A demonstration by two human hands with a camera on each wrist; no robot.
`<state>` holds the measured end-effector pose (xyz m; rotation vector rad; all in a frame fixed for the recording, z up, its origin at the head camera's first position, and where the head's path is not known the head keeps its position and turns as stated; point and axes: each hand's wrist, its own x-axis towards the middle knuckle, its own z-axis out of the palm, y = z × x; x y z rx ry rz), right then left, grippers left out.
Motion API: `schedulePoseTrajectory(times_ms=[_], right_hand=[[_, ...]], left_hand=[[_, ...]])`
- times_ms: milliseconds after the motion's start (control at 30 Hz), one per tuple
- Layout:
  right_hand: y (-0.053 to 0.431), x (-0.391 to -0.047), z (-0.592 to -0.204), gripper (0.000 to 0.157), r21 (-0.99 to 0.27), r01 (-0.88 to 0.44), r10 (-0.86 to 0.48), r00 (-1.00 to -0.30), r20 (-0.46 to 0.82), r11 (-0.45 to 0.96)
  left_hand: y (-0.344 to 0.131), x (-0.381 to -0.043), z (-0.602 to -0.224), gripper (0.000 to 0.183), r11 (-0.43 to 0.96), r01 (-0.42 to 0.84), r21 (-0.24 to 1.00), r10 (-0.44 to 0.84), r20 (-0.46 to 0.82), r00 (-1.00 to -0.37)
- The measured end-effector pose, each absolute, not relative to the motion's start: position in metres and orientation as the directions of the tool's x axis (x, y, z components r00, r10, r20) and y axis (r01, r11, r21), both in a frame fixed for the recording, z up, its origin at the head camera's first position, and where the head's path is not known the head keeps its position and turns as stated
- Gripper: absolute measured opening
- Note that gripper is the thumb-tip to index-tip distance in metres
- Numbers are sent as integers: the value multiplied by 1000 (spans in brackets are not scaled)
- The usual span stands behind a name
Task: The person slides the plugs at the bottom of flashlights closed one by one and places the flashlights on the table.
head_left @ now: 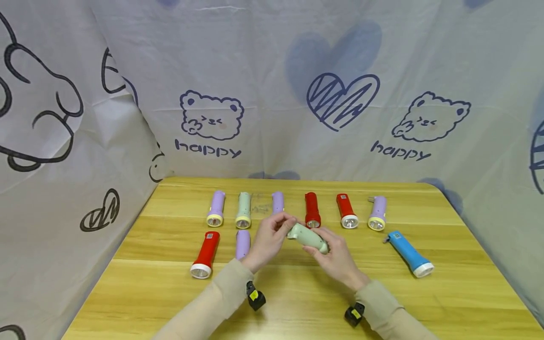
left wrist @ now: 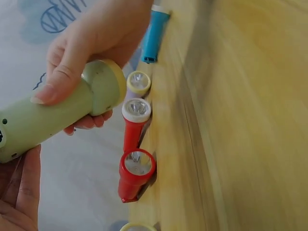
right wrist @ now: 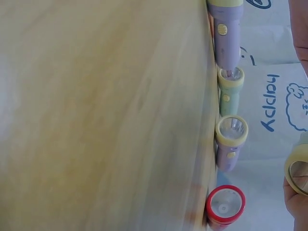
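A pale green flashlight (head_left: 308, 237) is held tilted above the table between both hands, its cream-rimmed head toward the right hand. My right hand (head_left: 337, 257) grips it near the head; in the left wrist view the right thumb (left wrist: 62, 79) lies along its body. At the tail end, my left hand (head_left: 269, 238) holds it with thumb and fingers, and its fingers (left wrist: 29, 187) show under the tail in the left wrist view. The flashlight's lens end (right wrist: 294, 166) just enters the right wrist view. Behind the hands lie a red flashlight (head_left: 311, 208) and a purple one (head_left: 278, 202).
Along the back of the wooden table (head_left: 297, 302) lie more flashlights: purple (head_left: 216, 205), green (head_left: 244, 208), red (head_left: 345, 208) and purple (head_left: 378, 210). Nearer are a red one (head_left: 207, 250), a purple one (head_left: 242, 243) partly behind the left wrist, and a blue one (head_left: 410, 252).
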<state>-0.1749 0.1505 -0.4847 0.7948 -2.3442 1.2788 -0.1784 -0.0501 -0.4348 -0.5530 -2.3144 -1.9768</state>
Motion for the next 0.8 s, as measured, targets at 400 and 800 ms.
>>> schedulePoseTrajectory(times_ms=[400, 800], right_hand=[[152, -173, -483, 34, -691, -583, -275, -812, 516, 427], [153, -171, -485, 34, -694, -602, -287, -799, 529, 396]], left_hand=[[-57, -176, -431, 36, 42, 193, 980, 352, 167, -921], [-61, -178, -435, 41, -218, -183, 959, 487, -56, -871]])
